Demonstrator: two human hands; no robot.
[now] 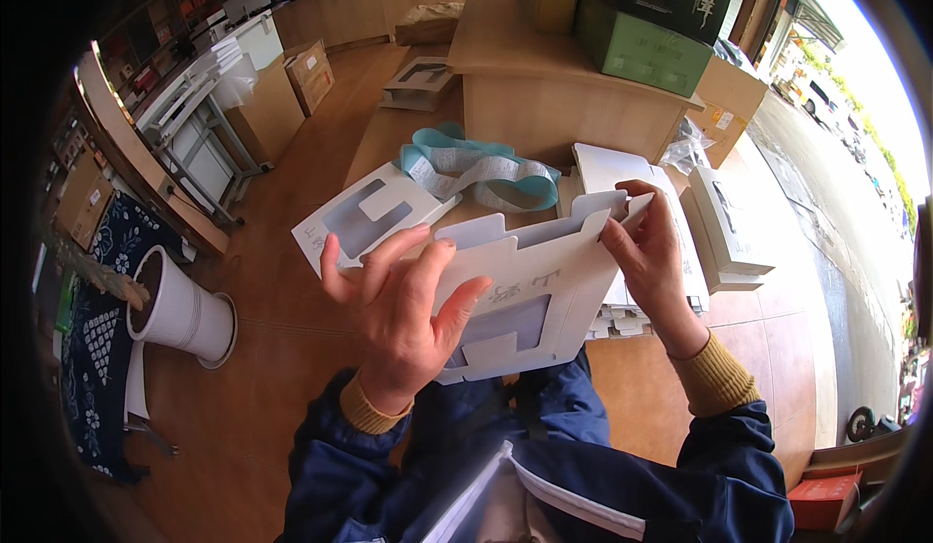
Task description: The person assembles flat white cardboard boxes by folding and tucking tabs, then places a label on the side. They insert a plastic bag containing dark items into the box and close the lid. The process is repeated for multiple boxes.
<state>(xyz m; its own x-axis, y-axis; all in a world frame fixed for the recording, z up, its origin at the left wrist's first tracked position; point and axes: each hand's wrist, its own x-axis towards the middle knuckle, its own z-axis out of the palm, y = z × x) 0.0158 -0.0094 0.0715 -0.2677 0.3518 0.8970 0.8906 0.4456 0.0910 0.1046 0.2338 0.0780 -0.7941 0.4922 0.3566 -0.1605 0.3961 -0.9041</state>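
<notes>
Carton (520,295) between hands, flaps (476,231) away from wearer, long axis and contents unclear; right hand (649,246) pinching its corner, left hand (397,285) spread.

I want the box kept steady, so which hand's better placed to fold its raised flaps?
Probably the left hand: it's spread open beside the raised flaps, while the right hand pinches the white box near its upper right corner. Whether the left touches it is unclear.

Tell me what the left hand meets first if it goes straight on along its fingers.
Probably the white windowed box lying left of the teal-and-white strip, beyond the left hand; depth is unclear.
</notes>
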